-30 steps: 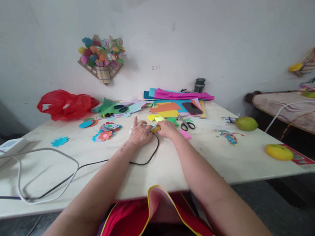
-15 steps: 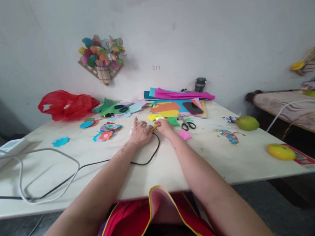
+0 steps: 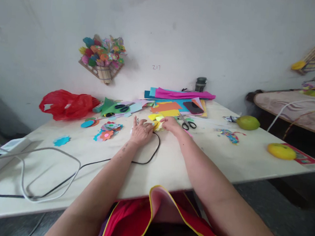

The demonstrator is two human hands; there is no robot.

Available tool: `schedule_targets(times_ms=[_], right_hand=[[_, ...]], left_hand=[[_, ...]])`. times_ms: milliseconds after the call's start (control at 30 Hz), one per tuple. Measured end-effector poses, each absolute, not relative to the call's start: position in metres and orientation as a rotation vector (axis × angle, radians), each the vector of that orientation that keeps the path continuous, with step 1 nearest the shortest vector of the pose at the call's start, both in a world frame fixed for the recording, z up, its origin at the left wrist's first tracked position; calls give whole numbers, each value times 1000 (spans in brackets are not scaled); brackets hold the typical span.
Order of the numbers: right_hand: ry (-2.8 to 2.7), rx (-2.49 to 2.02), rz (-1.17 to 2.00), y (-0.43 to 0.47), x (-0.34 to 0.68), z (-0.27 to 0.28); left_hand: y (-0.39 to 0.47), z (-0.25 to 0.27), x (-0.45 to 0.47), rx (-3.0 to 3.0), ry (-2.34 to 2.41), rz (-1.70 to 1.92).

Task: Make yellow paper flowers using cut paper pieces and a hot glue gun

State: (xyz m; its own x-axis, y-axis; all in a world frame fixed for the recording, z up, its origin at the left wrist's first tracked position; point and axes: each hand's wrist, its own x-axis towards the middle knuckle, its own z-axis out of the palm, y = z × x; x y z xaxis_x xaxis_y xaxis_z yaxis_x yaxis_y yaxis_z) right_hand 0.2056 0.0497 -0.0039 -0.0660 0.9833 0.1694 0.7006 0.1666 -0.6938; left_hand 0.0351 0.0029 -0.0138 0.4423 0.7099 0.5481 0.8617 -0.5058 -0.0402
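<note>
Behind the long off-white surface [image 3: 151,177], a pale grey wall [image 3: 171,34] is rising. The person's left hand [image 3: 142,133] is resting palm down, its fingers spread; whether it is gripping anything underneath cannot be told. A thin black cable [image 3: 142,163] is curving up to it. The right hand [image 3: 171,125] is bending its fingertips onto crumpled bright yellow paper pieces [image 3: 153,116], which are lying just beyond and between both hands; whether it is pinching one is unclear. Black-handled metal scissors [image 3: 187,123] are lying just beside the right hand, while multicoloured flower-shaped paper cutouts [image 3: 106,133] are lying left of the left hand.
</note>
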Motion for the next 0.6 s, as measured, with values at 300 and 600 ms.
schedule_targets(times_ms=[300, 600], right_hand=[[-2089, -1839, 229, 32, 207, 13], [-2322, -1624, -107, 32, 193, 4]], left_hand=[[6, -17, 36, -2348, -1343, -635], [7, -17, 37, -2350, -1370, -582]])
